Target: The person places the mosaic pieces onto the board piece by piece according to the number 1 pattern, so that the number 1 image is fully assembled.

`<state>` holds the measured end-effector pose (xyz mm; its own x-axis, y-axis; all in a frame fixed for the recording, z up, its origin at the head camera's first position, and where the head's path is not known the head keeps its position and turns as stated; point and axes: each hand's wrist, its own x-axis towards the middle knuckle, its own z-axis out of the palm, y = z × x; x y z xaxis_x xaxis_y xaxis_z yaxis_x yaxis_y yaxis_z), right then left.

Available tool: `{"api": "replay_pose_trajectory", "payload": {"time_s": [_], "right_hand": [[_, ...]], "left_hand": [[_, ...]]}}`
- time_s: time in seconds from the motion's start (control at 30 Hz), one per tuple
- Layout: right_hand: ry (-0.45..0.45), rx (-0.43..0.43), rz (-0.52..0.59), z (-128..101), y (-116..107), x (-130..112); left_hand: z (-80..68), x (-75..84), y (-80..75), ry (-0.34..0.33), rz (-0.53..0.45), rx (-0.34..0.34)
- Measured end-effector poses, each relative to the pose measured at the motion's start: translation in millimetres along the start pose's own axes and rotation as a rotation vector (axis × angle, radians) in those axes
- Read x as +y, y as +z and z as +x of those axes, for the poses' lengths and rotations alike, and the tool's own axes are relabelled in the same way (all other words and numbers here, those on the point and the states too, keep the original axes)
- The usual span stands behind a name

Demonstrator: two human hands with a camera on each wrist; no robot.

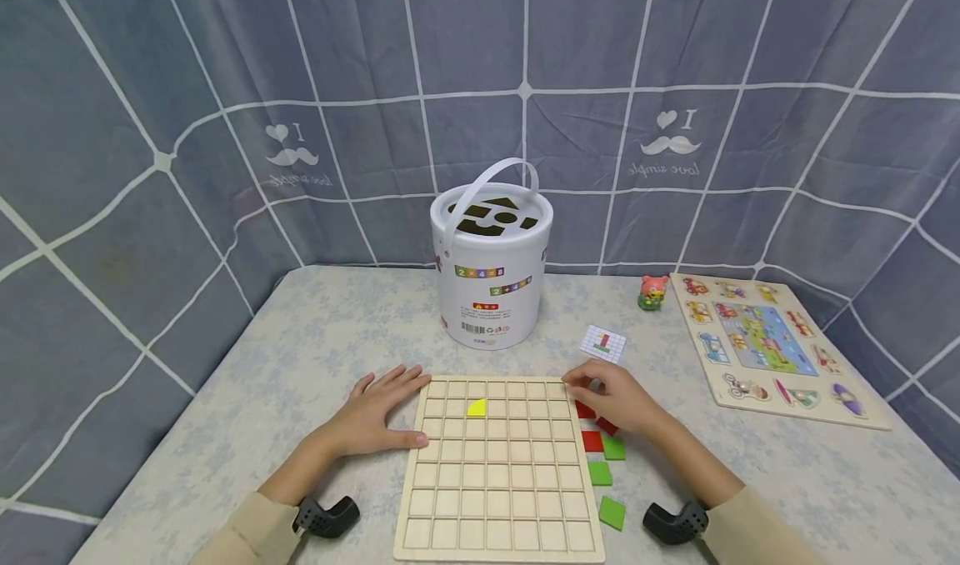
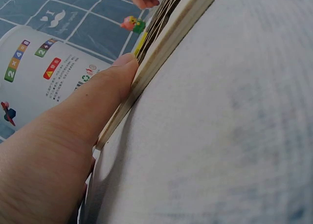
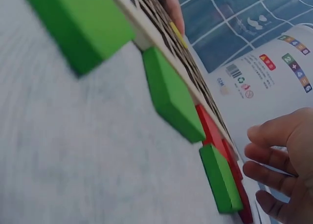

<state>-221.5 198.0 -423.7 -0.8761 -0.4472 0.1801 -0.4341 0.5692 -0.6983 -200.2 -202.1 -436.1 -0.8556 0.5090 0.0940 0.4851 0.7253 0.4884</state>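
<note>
Wooden grid board (image 1: 498,469) lies flat on the pale table (image 1: 225,432), nearest the viewer, its square cells bare except for one yellow piece (image 1: 477,407) seated in an upper-left cell. Left hand (image 1: 378,419) rests flat beside the board's left edge, fingers straight and loosely spread, thumb laid along the rim — a placement that appears to steady the board against sliding. Right hand (image 1: 615,397) hovers at the upper-right corner, fingers lightly curled over the loose pieces; whether they grip one cannot be told. Green tiles (image 1: 611,512) and red tiles (image 1: 592,441) lie in a loose column just beside the board's right edge, within easy reach of that hand. Farther back — a small pattern card (image 1: 603,344), a white shape-sorter bucket (image 1: 491,269) with handle raised, a small pink figurine (image 1: 653,292), and a picture puzzle board (image 1: 772,348) at far right, against a blue grid-patterned cloth backdrop (image 1: 150,132)
</note>
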Motion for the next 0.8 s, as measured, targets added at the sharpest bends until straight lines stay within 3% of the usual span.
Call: {"api": "replay_pose_trajectory", "payload": {"time_s": [0.4,0.8], "right_hand": [[0.063,-0.001,-0.022,-12,-1,10],[0.008,0.003,-0.022,-15,-3,20]], "left_hand": [[-0.1,-0.5,-0.3,-0.002,0.007,-0.002],[-0.3,0.8,0.5,0.003,-0.003,0.008]]}}
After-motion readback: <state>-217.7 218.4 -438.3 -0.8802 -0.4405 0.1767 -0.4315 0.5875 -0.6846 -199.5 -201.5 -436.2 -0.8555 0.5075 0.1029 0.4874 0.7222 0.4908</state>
